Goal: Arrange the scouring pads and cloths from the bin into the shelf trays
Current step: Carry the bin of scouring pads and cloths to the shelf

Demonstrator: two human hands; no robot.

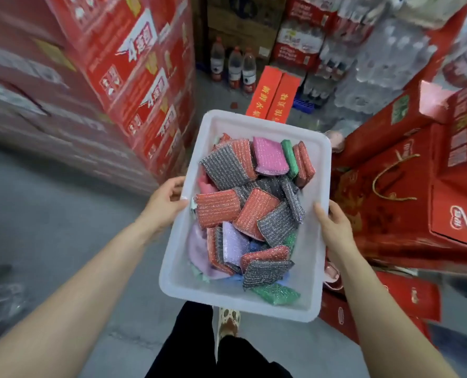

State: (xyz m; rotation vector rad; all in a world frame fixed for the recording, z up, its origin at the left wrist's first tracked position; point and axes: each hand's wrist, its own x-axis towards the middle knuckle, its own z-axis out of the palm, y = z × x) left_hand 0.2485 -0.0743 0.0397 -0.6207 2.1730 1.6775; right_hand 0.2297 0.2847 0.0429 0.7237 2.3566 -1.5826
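A white plastic bin (pixel 312 257) is carried at waist height in front of me. It holds several scouring pads: a red one (pixel 217 208), a grey one (pixel 226 166), a pink one (pixel 270 155), a green one (pixel 277 293). Pastel cloths (pixel 199 252) lie under them at the near left. My left hand (pixel 165 204) grips the bin's left rim, thumb over the edge. On the right rim, my right hand (pixel 333 223) holds on with its thumb inside the wall. No shelf trays are in view.
Stacked red cartons (pixel 134 85) rise on the left. Red gift boxes (pixel 406 186) crowd the right side, close to the bin. Ahead stand bottles (pixel 235 66) and two red boxes (pixel 274 95) on the grey floor. My foot (pixel 228 321) shows below the bin.
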